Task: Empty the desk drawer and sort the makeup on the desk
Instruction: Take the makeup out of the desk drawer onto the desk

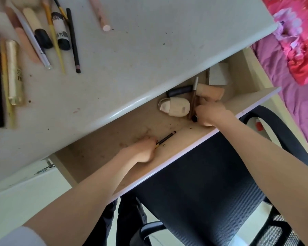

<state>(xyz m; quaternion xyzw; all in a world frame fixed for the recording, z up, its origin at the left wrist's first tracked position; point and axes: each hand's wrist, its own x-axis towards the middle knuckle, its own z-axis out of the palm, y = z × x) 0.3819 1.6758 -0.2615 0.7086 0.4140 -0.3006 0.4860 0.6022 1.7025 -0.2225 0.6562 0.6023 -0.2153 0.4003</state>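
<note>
A person leans over a grey desk (pixel 140 50) whose drawer (pixel 167 167) is pulled open above a black mesh chair (pixel 212 174). Sorted pencils and tubes (pixel 43 36) lie at the desk's far left. In the drawer, the right hand (pixel 210 112) curls around a dark-capped stick beside a beige compact (pixel 174 108); the left hand (pixel 142 148) pinches a black pencil (pixel 165 139) on the drawer floor.

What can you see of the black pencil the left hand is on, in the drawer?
The black pencil is slim, with a dark rounded far end and a yellowish band near the left hand, which pinches its near end. It lies flat on the drawer floor, angled along the front wall, apart from the other makeup. Its near tip is hidden by fingers.
</note>
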